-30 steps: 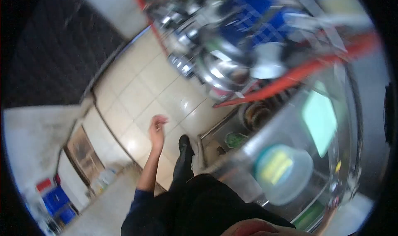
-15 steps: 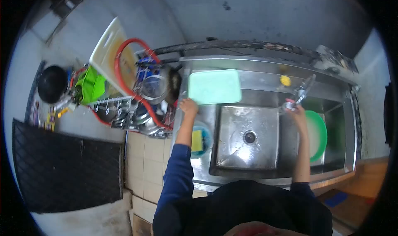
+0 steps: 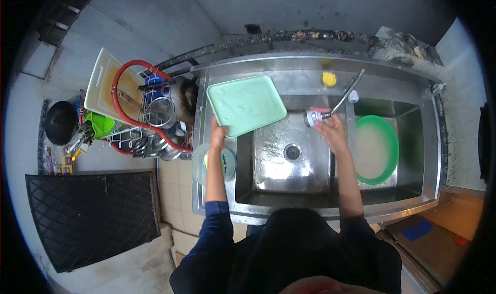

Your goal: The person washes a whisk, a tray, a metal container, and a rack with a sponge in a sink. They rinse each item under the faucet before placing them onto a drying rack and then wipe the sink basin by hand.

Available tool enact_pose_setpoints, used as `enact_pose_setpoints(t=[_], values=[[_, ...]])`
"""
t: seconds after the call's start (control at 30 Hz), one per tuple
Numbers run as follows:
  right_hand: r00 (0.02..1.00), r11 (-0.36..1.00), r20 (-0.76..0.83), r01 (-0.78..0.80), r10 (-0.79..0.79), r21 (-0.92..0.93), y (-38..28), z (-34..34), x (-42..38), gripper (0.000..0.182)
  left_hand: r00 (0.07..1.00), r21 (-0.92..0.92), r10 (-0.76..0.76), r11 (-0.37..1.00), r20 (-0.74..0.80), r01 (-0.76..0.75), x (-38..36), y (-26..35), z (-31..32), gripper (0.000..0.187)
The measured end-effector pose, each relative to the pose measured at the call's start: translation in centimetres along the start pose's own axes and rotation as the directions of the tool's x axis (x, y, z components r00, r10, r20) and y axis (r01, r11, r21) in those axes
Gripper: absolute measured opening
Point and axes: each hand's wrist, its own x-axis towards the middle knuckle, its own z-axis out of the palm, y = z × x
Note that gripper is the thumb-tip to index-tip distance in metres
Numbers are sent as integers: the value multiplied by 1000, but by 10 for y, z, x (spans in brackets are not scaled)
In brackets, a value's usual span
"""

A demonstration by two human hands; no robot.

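Observation:
My left hand (image 3: 218,135) is closed on the lower left edge of a pale green rectangular tray (image 3: 248,104). The tray is turned at an angle, its right end overlapping the near-left sink basin (image 3: 268,165) in this view. Over that basin's right side, my right hand (image 3: 333,133) grips the white and chrome head of a faucet (image 3: 313,118), its metal spout slanting up to the right. Below my left forearm a clear bowl (image 3: 199,166) stands on the left ledge, partly hidden by the arm.
A green basin (image 3: 395,149) of cloudy water sits in the right sink. A yellow scrubber (image 3: 329,78) lies on the back ledge. To the left, a dish rack (image 3: 124,137) holds pans and utensils, with a red hose (image 3: 118,82) and a white cutting board (image 3: 101,87) beside it.
My left hand has taken the pale green tray by its edge and turned it toward the sink. My right hand has swung the faucet left, from near the green basin to over the left sink.

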Motion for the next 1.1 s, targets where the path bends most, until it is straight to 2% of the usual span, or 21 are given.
enact_pose_setpoints(t=[0.07, 0.13, 0.17, 0.2, 0.23, 0.3, 0.37, 0.4, 0.43, 0.47, 0.53, 0.6, 0.63, 0.67, 0.7, 0.73, 0.83, 0.9, 1.0, 1.07, 1.1], values=[[998, 990, 27, -52, 48, 134, 5, 5, 9, 33, 999, -74, -43, 996, -21, 41, -45, 0, 27, 70], [996, 996, -27, 88, -88, 16, 18, 4, 19, 33, 995, -67, -88, 994, -51, 85, -73, -26, 46, 69], [993, 993, -67, 96, -101, -71, 20, 7, 18, 33, 978, -179, -172, 972, -117, 149, -84, -21, 67, 68], [987, 983, -100, 113, -129, -147, 18, 15, 20, 34, 946, -68, -180, 983, -270, 168, -83, -46, 73, 64], [991, 992, -75, 108, -113, -66, 21, 20, 20, 33, 963, -173, -149, 979, -224, 111, -94, -40, 81, 63], [995, 995, -40, 95, -94, 11, 15, 20, 18, 33, 975, -171, -126, 981, -182, 95, -92, -74, 85, 63], [983, 992, 137, -122, 122, -7, -2, 6, 16, 33, 982, -236, -120, 968, -147, 83, -100, -64, 92, 63], [984, 992, 124, -122, 125, -25, -6, 1, 17, 33, 988, -296, -116, 952, -98, 83, -106, -58, 98, 64], [983, 975, 137, -95, 124, -200, -8, -4, 21, 33, 996, -235, -68, 971, -59, 53, -109, -58, 101, 62], [981, 929, 143, -71, 131, -363, -7, -11, 23, 34, 988, -247, -150, 957, 37, 155, -116, -54, 97, 63], [996, 918, 69, -28, 60, -395, 6, -16, 31, 35, 962, -210, -233, 943, 139, 259, -123, -50, 105, 63], [996, 971, 86, 39, -19, -234, 15, -11, 34, 35, 963, -106, -150, 978, 224, 177, -117, -76, 106, 66], [998, 972, 55, 41, -29, -233, 7, -9, 33, 35, 957, -66, -172, 979, 233, 192, -112, -90, 105, 60], [985, 962, 146, -47, 89, -271, -6, -7, 31, 35, 951, -27, -196, 978, 237, 208, -108, -103, 104, 54], [950, 940, 231, -130, 209, -314, -15, -7, 29, 36, 909, -82, -287, 942, 302, 324, -102, -116, 101, 40], [958, 942, 205, -132, 201, -308, -21, -10, 30, 36, 889, -104, -295, 931, 350, 350, -97, -125, 97, 34], [903, 900, 299, -173, 307, -401, -26, -19, 34, 38, 816, -9, -464, 868, 344, 497, -82, -142, 99, 32], [963, 906, 252, 21, 96, -424, -12, -18, 35, 40, 812, -9, -452, 872, 370, 490, -80, -148, 106, 35], [948, 945, 291, -29, 129, -326, -14, -19, 33, 39, 816, -14, -454, 871, 359, 491, -85, -123, 124, 38], [918, 949, 334, -114, 214, -294, -23, -25, 34, 39, 824, 0, -449, 878, 345, 478, -83, -124, 129, 51], [886, 920, 372, -133, 277, -368, -30, -29, 35, 40, 844, 2, -392, 907, 366, 420, -82, -124, 130, 53]])
